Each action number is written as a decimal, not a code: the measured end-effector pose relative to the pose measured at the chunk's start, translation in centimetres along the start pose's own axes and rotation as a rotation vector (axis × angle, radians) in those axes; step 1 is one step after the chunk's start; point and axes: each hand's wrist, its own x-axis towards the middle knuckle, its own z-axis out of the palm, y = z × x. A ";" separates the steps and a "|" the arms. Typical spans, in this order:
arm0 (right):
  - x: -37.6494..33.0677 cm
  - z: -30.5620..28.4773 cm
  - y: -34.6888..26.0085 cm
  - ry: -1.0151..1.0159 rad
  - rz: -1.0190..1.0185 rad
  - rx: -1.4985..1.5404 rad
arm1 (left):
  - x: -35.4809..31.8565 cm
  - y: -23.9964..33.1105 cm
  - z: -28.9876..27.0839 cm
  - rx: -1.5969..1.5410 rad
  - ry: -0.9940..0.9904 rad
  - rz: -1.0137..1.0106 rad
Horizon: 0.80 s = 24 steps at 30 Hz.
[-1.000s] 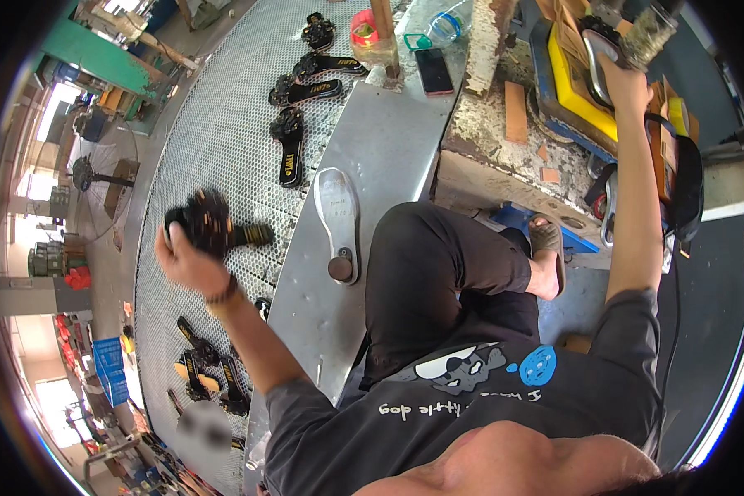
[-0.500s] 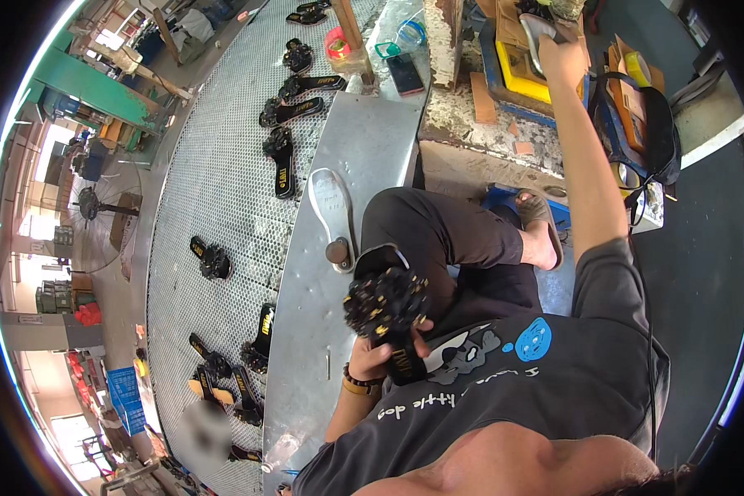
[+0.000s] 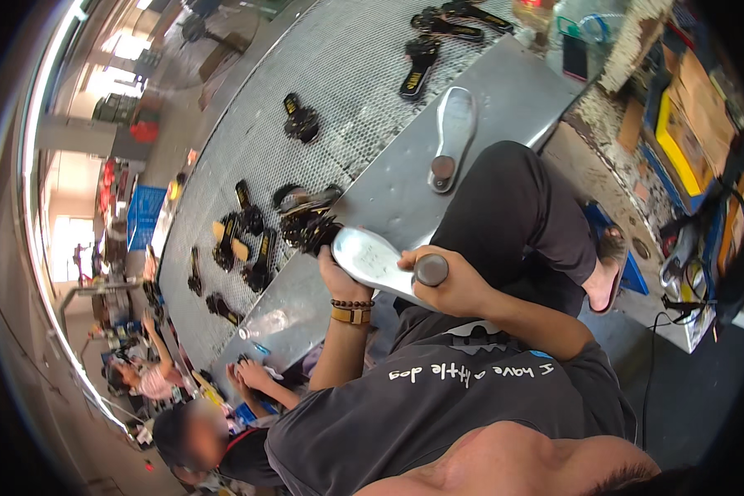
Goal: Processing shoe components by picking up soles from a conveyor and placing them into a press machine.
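Above the person's lap, a pale metal shoe form (image 3: pixel 372 260) lies sole-up between the two hands. The right hand (image 3: pixel 450 285) is clenched around the heel end of the form, just beside its round brown knob (image 3: pixel 431 269), with the fingers wrapped under it. The left hand (image 3: pixel 335 269) is closed on a black strappy sandal (image 3: pixel 310 231) at the toe end of the form, so the sandal touches the form's tip and sits beyond the grip, away from the body. A beaded bracelet and a gold watch band (image 3: pixel 352 312) sit on the left wrist below the form.

Past the form, a sloping sheet-metal tabletop (image 3: pixel 405 178) carries a second shoe form (image 3: pixel 452 132), lying flat and well apart from the first. To the left of the form, a grey mesh surface (image 3: pixel 339 74) holds scattered black sandals (image 3: pixel 252 240) in small groups. Right of the form is the person's bent knee in black trousers (image 3: pixel 517 207), close beside the right forearm. Below and left of the form, another person's hands (image 3: pixel 252 376) rest near the tabletop's lower edge.
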 end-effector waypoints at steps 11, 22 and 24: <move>-1.0 -3.3 1.2 0.493 -0.222 -0.426 | -2.0 -6.7 12.3 0.197 -0.473 0.019; -9.2 -28.2 -9.9 1.721 0.097 -1.098 | 5.7 -4.6 16.7 1.228 -0.956 1.307; -9.7 -33.1 -10.4 1.691 0.410 -1.284 | 14.7 -1.7 13.5 1.200 -0.597 1.184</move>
